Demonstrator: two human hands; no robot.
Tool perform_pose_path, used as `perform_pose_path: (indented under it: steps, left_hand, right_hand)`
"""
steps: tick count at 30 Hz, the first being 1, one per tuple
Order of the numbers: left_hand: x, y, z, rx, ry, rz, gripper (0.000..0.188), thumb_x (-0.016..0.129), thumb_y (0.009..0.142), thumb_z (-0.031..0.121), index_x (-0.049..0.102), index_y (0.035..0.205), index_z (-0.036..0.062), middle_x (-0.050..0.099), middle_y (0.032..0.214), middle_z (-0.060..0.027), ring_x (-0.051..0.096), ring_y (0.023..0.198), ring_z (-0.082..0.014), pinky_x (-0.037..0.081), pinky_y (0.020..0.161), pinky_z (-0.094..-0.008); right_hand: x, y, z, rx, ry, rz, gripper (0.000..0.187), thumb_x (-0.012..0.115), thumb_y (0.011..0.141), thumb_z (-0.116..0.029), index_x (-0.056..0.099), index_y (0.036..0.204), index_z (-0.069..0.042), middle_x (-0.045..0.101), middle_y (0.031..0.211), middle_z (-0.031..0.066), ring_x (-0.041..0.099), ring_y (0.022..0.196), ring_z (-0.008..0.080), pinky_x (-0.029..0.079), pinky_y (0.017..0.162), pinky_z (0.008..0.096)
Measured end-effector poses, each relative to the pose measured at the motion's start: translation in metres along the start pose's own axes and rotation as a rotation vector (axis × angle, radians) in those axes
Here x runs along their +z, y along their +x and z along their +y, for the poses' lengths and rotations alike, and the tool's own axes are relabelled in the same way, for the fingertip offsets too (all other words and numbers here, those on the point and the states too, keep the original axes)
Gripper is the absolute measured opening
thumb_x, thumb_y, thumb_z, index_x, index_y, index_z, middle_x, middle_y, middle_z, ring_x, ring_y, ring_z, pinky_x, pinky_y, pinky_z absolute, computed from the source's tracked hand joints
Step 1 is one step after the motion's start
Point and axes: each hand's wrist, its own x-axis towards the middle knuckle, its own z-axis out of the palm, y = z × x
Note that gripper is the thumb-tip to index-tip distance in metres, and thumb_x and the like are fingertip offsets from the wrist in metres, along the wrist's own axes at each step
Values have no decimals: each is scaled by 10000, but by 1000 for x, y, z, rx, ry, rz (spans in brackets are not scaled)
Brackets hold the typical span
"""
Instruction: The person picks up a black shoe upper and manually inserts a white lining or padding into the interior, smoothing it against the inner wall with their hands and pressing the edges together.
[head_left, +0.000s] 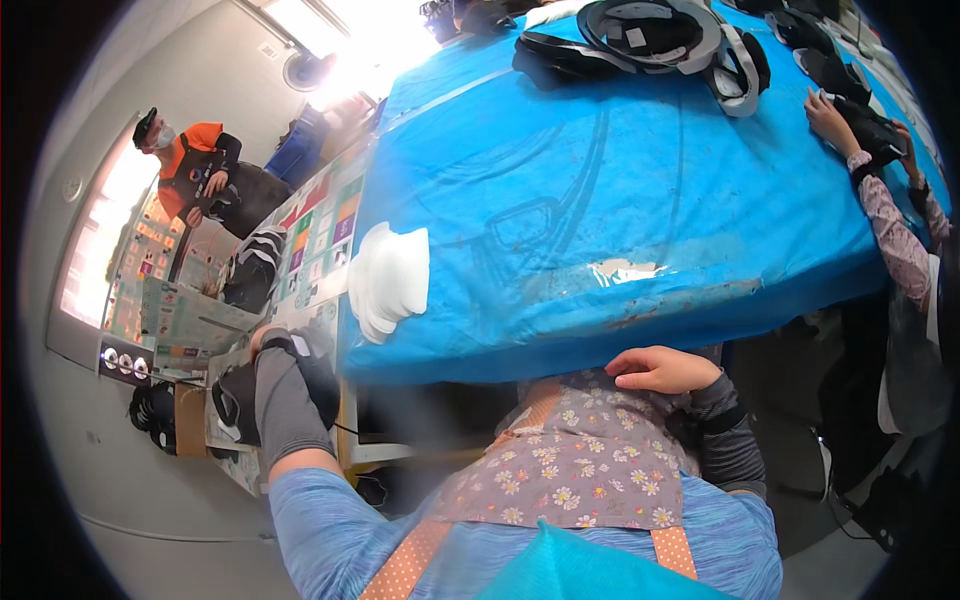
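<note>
My left arm stretches out to the side table at the left. There my left hand (pixel 266 338) is at a black padded piece (pixel 312 378) with a small white patch; its fingers are mostly hidden. Just off the near edge of the blue-covered table (pixel 600 190), my right hand (pixel 668 370) hangs in front of my flowered apron. Its fingers are loosely bent, with nothing in them. A white stack of curved, shaped pieces (pixel 390 282) lies at the table's left corner, between my two hands.
Black and grey padded pieces with looped straps (pixel 650 45) lie at the far side. At the right a co-worker's hands (pixel 835 128) hold a black piece (pixel 872 132). Another person (pixel 195 175) stands at the far left beyond more black pieces (pixel 255 270). A cardboard box (pixel 190 420) sits lower left.
</note>
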Motion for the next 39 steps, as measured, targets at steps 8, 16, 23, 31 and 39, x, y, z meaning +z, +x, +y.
perform_pose_path:
  steps: [8,16,23,31,39]
  left_hand:
    - [14,61,-32,53,-401,373,348,645,909,327,745,1192,150,697,1282,-80,670,1160,-360,534,897,-613]
    - [74,-16,76,134,-221,671,252,581,946,224,791,1035,118,764,1063,-101,733,973,-332,532,744,-592]
    - [86,-45,56,307,-104,850,254,569,937,158,799,1041,128,766,1059,-105,738,970,-326,545,751,-615]
    - [60,-51,34,261,-188,603,347,586,953,306,735,1197,110,721,1216,-115,693,1099,-358,516,828,-644]
    - [30,-192,52,805,-841,936,494,611,954,458,684,1222,49,705,1134,-217,670,1057,-399,527,903,-469]
  right_hand:
    - [1,12,1,17,62,-30,414,635,999,-268,616,1307,9,689,1222,109,629,1114,175,498,973,312]
    - [16,30,23,100,159,-103,355,613,1014,-174,611,1317,11,662,1251,70,589,1152,144,469,1006,302]
    - [16,38,22,47,141,-73,321,595,1021,-158,618,1293,11,660,1257,67,604,1139,147,473,1000,303]
    - [5,21,22,11,102,-10,355,634,996,-186,620,1283,24,668,1242,87,599,1149,156,474,1011,311]
    - [4,19,22,18,116,42,351,644,995,-196,631,1276,13,674,1229,86,605,1130,152,483,993,306]
